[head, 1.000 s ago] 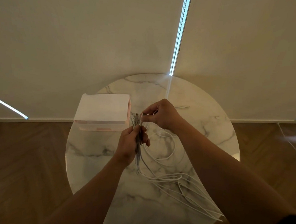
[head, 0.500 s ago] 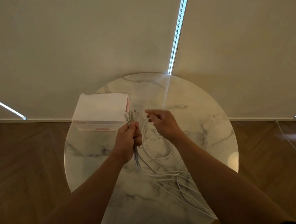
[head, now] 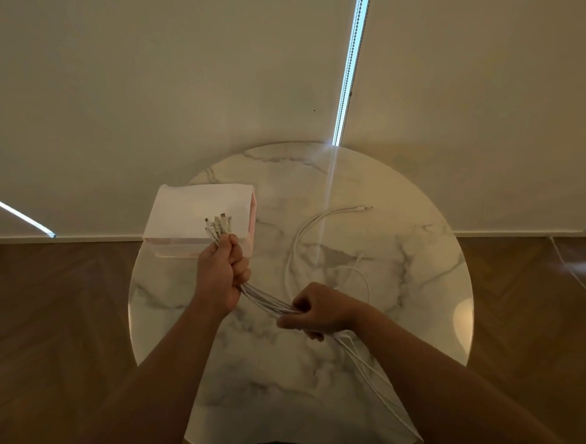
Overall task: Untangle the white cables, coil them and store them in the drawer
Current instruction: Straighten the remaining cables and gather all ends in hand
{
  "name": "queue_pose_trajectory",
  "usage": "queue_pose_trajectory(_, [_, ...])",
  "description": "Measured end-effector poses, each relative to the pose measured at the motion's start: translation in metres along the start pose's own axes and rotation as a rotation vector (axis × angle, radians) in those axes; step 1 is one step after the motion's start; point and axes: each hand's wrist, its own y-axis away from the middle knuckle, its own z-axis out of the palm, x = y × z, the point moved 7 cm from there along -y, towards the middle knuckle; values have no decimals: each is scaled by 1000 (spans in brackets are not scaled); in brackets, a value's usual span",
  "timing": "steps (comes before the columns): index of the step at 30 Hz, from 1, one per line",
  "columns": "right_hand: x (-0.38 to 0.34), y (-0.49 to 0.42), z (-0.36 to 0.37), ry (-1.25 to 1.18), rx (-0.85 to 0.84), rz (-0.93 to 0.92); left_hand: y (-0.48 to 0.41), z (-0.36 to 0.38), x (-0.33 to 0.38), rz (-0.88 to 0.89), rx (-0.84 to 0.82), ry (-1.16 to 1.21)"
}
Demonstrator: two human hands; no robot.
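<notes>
Several white cables [head: 266, 301] run as one bundle between my hands over the round marble table [head: 419, 264]. My left hand [head: 221, 275] grips the bundle just below the plug ends [head: 217, 227], which fan out above my fist. My right hand [head: 320, 311] is curled round the same bundle lower down and to the right. Past it the strands trail to the table's near right edge. One more white cable [head: 305, 229] lies loose on the table beyond my right hand. The white and pink drawer box [head: 182, 215] stands at the table's left, behind my left hand.
A pale wall with a bright vertical gap [head: 349, 67] stands right behind the table. Wooden floor [head: 39, 309] shows on both sides. A thin white lead [head: 576, 273] crosses the floor at the far right.
My right hand has let go near the plug ends, dropped down and to the right, and now grips the bundle lower down. My left hand has moved left, toward the drawer box.
</notes>
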Motion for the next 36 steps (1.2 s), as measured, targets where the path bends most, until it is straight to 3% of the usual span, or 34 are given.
queue_pose_trajectory(4, [28, -2, -1, 198, -2, 33, -3, -17, 5, 12, 57, -30])
queue_pose_trajectory(7, [48, 6, -14, 248, 150, 40, -2, -19, 5, 2, 62, -61])
queue_pose_trajectory(12, [70, 33, -27, -83, 692, 202, 5, -22, 4, -27, 61, -20])
queue_pose_trajectory(14, [71, 30, -14, -189, 708, 292, 8, -22, 3, -37, 59, 5])
queue_pose_trajectory(17, [56, 7, 22, -546, 483, 363, 12, -18, 2, -64, 44, 42])
queue_pose_trajectory(22, [23, -32, 21, -1557, 408, 393, 24, -11, -5, -146, -13, 26])
queue_pose_trajectory(24, [16, -38, -2, -1714, 448, 338, 27, -15, -7, -170, -29, 2])
queue_pose_trajectory(31, [33, -11, -105, -1344, 776, 386, 36, -29, -10, -226, -35, -69])
queue_pose_trajectory(34, [15, 0, -148, -1199, 842, 306, 35, -23, -9, -239, -55, -58])
queue_pose_trajectory(36, [15, 3, -159, -1226, 863, 289, 34, -17, -6, -231, -80, -60])
